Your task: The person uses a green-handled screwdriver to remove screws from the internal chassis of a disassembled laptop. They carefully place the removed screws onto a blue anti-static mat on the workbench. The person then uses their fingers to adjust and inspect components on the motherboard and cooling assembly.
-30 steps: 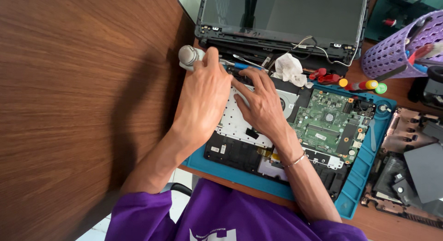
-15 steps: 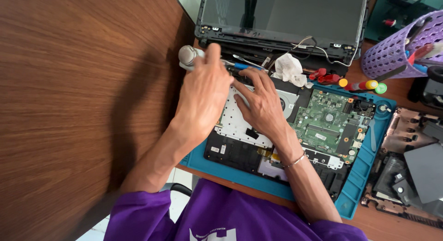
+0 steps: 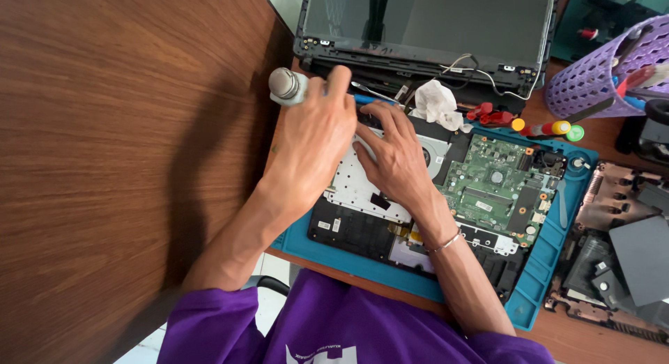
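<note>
An opened laptop base (image 3: 362,224) lies on a teal work mat (image 3: 536,287), its green circuit board (image 3: 495,190) bare on the right. My left hand (image 3: 310,141) grips a screwdriver with a silver round end cap (image 3: 284,85) and a blue shaft, near the base's far left corner. My right hand (image 3: 394,158) rests flat on the white inner panel (image 3: 355,190) just beside it, fingers spread toward the hinge. The screwdriver's tip is hidden behind my hands.
The laptop's dark screen (image 3: 425,22) stands at the back. A crumpled white tissue (image 3: 439,102), red tools (image 3: 491,115) and small coloured bottles (image 3: 557,129) lie along the mat's far edge. A purple basket (image 3: 592,85) and a dark laptop cover (image 3: 627,259) sit right. A brown wooden panel (image 3: 118,162) fills the left.
My left hand has shifted slightly on the screwdriver, with the forefinger raised along it. My right hand stays on the panel.
</note>
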